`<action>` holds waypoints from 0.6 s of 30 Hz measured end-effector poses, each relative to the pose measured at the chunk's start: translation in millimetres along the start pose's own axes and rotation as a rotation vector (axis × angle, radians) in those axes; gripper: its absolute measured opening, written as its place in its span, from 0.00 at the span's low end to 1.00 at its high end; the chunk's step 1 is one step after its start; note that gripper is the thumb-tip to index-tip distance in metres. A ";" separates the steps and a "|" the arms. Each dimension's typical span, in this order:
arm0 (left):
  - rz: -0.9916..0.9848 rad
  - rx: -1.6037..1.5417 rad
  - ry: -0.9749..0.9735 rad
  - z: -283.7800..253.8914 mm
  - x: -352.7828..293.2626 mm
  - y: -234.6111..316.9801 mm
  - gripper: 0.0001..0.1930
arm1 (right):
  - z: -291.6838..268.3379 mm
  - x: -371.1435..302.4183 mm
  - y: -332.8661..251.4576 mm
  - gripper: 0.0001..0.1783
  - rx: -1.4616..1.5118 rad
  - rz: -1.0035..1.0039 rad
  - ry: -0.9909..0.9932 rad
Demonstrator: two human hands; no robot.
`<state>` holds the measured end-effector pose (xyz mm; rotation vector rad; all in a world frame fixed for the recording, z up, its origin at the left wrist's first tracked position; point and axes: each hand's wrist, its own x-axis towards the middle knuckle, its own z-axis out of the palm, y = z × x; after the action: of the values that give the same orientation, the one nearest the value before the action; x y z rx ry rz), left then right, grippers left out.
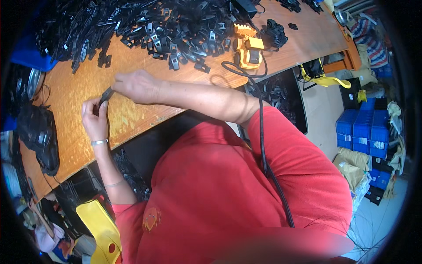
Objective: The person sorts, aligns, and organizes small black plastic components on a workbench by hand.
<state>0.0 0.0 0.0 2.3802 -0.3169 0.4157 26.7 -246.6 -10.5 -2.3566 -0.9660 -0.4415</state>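
Over the worn wooden table [132, 123], both my hands meet at a small black plastic piece [105, 95]. My left hand [94, 115] pinches its lower end between thumb and fingers. Curled closed, my right hand [136, 86] grips the upper end, and its fingers hide part of the piece. Beyond my hands a large heap of black plastic clips [167, 33] spreads along the far side of the table. Two loose dark clips [104, 60] lie at the heap's near edge, closest to my right hand.
A yellow toy truck [249, 50] stands right of the heap, by a black cable [263, 132] running down over my right arm. A black shoe [40, 132] sits at the table's left. Blue crates [362, 127] and a yellow chair [99, 226] are on the floor; another person [46, 235] is lower left.
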 end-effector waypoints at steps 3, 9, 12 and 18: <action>0.033 0.006 0.029 -3.2 -1.3 4.7 0.07 | 2.7 1.4 -0.5 0.15 0.046 -0.032 0.070; -0.102 -0.142 -0.005 -23.9 -39.2 4.8 0.07 | -2.0 3.8 -1.8 0.06 0.067 -0.006 0.019; -0.352 -0.397 -0.071 -62.9 -88.0 -4.4 0.09 | -0.6 0.5 4.6 0.10 0.065 0.004 0.127; -0.606 -0.316 -0.174 -160.0 -196.0 -24.9 0.12 | -4.7 6.1 3.6 0.08 0.058 0.050 0.104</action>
<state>-205.3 147.9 24.9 2.0698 0.2496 -0.1183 33.0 -248.2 -5.1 -2.2771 -0.8592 -0.5044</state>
